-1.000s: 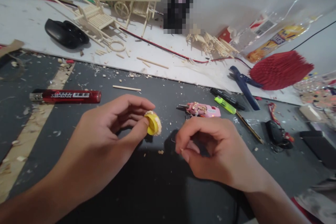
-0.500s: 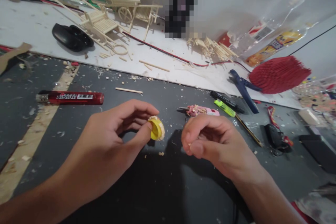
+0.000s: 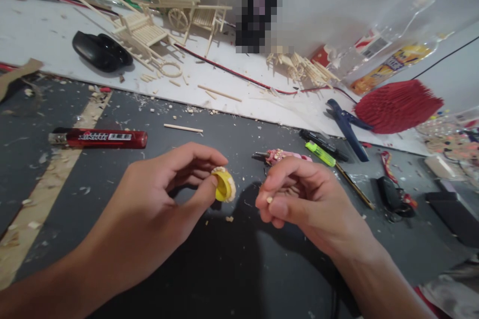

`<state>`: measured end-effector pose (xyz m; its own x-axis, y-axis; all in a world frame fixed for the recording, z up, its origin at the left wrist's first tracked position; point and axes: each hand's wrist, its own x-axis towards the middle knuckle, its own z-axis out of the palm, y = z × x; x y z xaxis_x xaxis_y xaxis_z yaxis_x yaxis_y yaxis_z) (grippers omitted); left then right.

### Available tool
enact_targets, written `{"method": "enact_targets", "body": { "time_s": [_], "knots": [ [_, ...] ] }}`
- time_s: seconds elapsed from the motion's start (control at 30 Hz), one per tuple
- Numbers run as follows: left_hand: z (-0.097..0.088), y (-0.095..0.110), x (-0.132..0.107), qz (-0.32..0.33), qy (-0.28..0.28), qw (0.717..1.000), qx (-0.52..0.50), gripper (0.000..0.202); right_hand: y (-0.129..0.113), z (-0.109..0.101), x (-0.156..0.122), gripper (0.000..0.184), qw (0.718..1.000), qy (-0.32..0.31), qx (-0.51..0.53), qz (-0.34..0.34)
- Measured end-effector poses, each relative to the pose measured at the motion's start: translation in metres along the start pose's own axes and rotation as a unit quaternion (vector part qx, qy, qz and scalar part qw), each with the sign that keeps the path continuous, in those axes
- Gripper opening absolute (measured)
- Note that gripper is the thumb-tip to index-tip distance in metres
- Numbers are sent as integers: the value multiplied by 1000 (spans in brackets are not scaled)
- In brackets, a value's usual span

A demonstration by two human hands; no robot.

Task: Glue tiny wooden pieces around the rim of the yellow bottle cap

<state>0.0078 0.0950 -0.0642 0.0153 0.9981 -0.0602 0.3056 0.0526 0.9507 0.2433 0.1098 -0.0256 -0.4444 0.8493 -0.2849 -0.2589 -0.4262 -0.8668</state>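
Note:
Between thumb and fingers, my left hand (image 3: pixel 164 199) pinches a small yellow cap (image 3: pixel 223 185), its hollow side tilted toward me and pale wooden bits around its rim. My right hand (image 3: pixel 299 194) is closed, with a tiny pale wooden piece (image 3: pixel 269 200) showing between thumb and index finger. The two hands are apart, both above the dark table. A pink glue gun (image 3: pixel 284 156) with a dark nozzle lies just behind my right hand, partly hidden by it.
A red lighter-like tube (image 3: pixel 108 138) lies at left and a thin wooden stick (image 3: pixel 183 128) further back. Blue cutters (image 3: pixel 348 129), a yellow-green highlighter (image 3: pixel 320 154) and a pencil (image 3: pixel 355 185) lie at right. Miniature stick carts (image 3: pixel 144 32) stand on the white board behind.
My right hand has turned slightly and its fingers have shifted, so the tiny wooden piece shows more clearly. My left hand with the yellow cap has barely moved.

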Motion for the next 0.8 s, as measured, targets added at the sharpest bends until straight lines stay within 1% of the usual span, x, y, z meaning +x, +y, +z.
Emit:
{"method": "enact_targets", "body": {
  "time_s": [0.17, 0.27, 0.37, 0.53, 0.67, 0.73, 0.8],
  "knots": [
    [1, 1, 0, 12, 2, 1000, 9, 11, -1, 4, 1, 22, 1000, 19, -15, 12],
    [1, 0, 0, 9, 0, 1000, 15, 13, 0, 3, 0, 22, 997, 35, -59, -16],
    [0, 1, -1, 23, -1, 1000, 21, 12, 1, 1, 0, 25, 994, 54, -87, -46],
    [-3, 6, -6, 94, 18, 993, 72, 7, 2, 1, 0, 27, 990, 75, -96, -65],
    [0, 6, -13, 136, 57, 978, 145, 5, 1, 4, -1, 23, 989, 79, -93, -80],
    [1, 4, -17, 164, 80, 971, 153, 4, 1, 9, -2, 24, 988, 76, -108, -84],
    [2, 2, -20, 176, 95, 969, 143, 3, 1, 14, -3, 27, 984, 79, -129, -89]
  ]
}}
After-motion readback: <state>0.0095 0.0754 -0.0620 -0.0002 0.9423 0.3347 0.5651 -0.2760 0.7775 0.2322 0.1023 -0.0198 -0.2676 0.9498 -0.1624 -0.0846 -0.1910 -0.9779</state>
